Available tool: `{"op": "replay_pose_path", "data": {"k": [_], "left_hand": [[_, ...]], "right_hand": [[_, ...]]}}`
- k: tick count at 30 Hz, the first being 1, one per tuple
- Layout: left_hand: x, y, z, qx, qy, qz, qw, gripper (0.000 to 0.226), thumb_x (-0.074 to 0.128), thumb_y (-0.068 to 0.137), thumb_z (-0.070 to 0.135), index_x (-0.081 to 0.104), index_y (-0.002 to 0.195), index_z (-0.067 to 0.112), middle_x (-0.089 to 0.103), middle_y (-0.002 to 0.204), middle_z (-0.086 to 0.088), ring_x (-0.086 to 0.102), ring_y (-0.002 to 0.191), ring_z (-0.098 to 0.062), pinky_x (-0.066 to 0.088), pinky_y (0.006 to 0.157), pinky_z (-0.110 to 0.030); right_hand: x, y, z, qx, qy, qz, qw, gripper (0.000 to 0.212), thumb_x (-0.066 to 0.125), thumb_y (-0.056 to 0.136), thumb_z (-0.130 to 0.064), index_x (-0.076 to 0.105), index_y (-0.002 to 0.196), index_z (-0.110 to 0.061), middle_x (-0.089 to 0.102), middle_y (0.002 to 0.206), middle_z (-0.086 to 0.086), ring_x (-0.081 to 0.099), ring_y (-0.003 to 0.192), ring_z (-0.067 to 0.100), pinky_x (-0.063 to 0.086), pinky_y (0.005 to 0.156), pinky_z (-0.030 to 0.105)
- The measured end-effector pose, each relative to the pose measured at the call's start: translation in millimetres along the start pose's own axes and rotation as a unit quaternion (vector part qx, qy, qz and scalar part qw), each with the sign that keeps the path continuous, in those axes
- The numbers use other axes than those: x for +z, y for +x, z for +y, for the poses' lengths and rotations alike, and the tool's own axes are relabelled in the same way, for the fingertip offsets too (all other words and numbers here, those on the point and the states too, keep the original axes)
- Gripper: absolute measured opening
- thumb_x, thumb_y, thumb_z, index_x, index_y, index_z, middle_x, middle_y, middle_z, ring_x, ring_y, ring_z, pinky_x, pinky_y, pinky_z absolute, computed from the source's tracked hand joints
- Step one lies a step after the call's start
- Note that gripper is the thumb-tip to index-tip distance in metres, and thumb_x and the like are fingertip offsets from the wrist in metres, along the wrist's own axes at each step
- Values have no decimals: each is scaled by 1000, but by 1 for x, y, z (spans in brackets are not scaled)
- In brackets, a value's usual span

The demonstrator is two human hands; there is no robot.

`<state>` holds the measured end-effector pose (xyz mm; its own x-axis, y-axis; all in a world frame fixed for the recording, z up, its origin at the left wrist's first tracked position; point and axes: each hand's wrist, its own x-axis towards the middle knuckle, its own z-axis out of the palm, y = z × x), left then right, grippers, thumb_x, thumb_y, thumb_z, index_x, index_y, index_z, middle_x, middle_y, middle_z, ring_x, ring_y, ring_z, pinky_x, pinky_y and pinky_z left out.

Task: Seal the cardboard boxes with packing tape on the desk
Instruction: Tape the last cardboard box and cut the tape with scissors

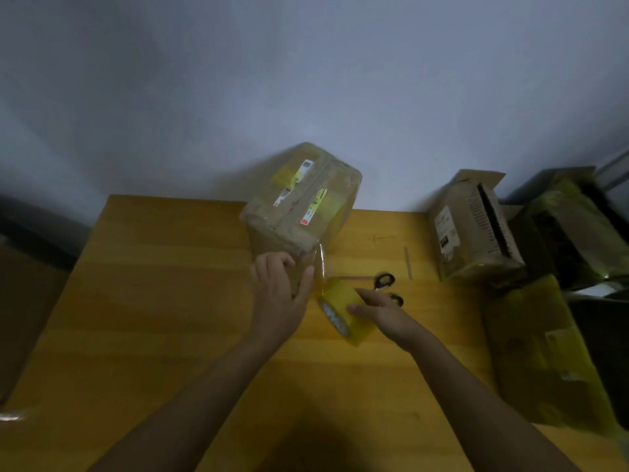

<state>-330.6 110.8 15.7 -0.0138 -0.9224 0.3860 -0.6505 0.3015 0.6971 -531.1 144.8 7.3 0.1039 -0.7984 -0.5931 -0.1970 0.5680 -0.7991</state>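
Dim frame, underexposed, cool grey cast on the wall (306, 80). Light is soft and diffuse, source not visible. Dark shadow pools on the worktop (153, 301) at the bottom centre between the forearms. Small specular glint on the clear tape strip (321, 264) and another at the worktop's left edge. Motion blur softens the cardboard box (299, 202); its labels are unreadable. Strong wide-angle distortion: worktop edges bow, corners stretch. Right side is darkest, and the boxes there lose detail in murk. Overall soft, noisy, low contrast.

packing room | wooden desk (163, 301) | stacked parcels (476, 229) | bare wall (306, 80)
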Motion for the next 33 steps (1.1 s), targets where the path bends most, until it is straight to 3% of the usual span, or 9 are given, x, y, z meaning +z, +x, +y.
{"op": "replay_pose_path", "data": {"k": [4, 7, 13, 16, 19, 21, 24, 30, 33], "left_hand": [[18, -34, -14, -253, -80, -247, 932, 51, 63, 86, 51, 50, 113, 9, 47, 111, -5, 47, 108, -22, 39, 91, -31], [23, -35, -5, -301, -189, -375, 856, 81, 67, 85, 46, 24, 149, 20, 28, 143, 1, 26, 138, -16, 29, 109, -30], [37, -32, -8, -339, -256, -404, 810, 115, 80, 72, 42, -2, 151, 24, 24, 149, 7, 33, 133, -14, 40, 101, -34], [43, -37, -9, -362, -259, -379, 811, 125, 87, 54, 56, 9, 148, 28, 34, 147, 4, 42, 131, -18, 45, 103, -41], [46, -45, -12, -375, -241, -366, 817, 125, 87, 51, 61, 9, 147, 38, 33, 149, 4, 41, 133, -19, 44, 103, -47], [48, -49, -16, -373, -222, -362, 825, 124, 86, 52, 64, 8, 146, 44, 28, 153, 6, 36, 138, -20, 45, 103, -48], [51, -55, -19, -383, -207, -347, 831, 115, 84, 62, 55, 7, 146, 44, 27, 151, 7, 37, 137, -20, 46, 101, -47], [53, -60, -12, -379, -193, -325, 845, 120, 82, 58, 59, 4, 148, 42, 23, 151, 8, 33, 138, -21, 44, 103, -47], [52, -56, -11, -374, -191, -321, 849, 124, 82, 54, 66, 0, 147, 53, 19, 155, 8, 31, 140, -22, 43, 104, -50]], "right_hand": [[2, -3, -5, 14, 5, -4, 1000, 28, 52, 99, -11, 61, 126, -13, 66, 116, 1, 62, 107, 20, 49, 87, 31], [3, -3, -7, 24, -10, -24, 999, 27, 52, 97, -7, 61, 123, -11, 66, 108, -1, 63, 98, 14, 49, 76, 24], [-15, 13, 1, 65, 7, -66, 996, 53, 67, 89, -32, 54, 136, -11, 60, 132, 8, 57, 121, 27, 47, 102, 48], [-32, 26, 11, 35, 23, -78, 996, 29, 58, 97, -20, 64, 122, -8, 69, 115, 11, 65, 108, 24, 53, 93, 36], [-58, 49, 32, -20, -101, 37, 994, 22, 50, 100, -8, 69, 112, -10, 67, 98, 9, 64, 89, 22, 50, 77, 32], [-77, 69, 52, -24, -339, 78, 937, 31, 50, 98, -7, 59, 128, -10, 61, 120, 10, 61, 98, 27, 49, 77, 36], [-91, 90, 76, 31, -556, -7, 830, 52, 51, 97, -4, 37, 147, -12, 36, 148, 10, 51, 115, 31, 48, 71, 38], [-97, 105, 87, -59, -642, 37, 764, 52, 51, 98, -5, 30, 145, -11, 32, 146, 12, 43, 121, 30, 48, 77, 33], [-101, 108, 84, -93, -729, 42, 677, 37, 43, 103, -20, 37, 138, -11, 42, 137, 11, 43, 123, 28, 43, 90, 33]]}}
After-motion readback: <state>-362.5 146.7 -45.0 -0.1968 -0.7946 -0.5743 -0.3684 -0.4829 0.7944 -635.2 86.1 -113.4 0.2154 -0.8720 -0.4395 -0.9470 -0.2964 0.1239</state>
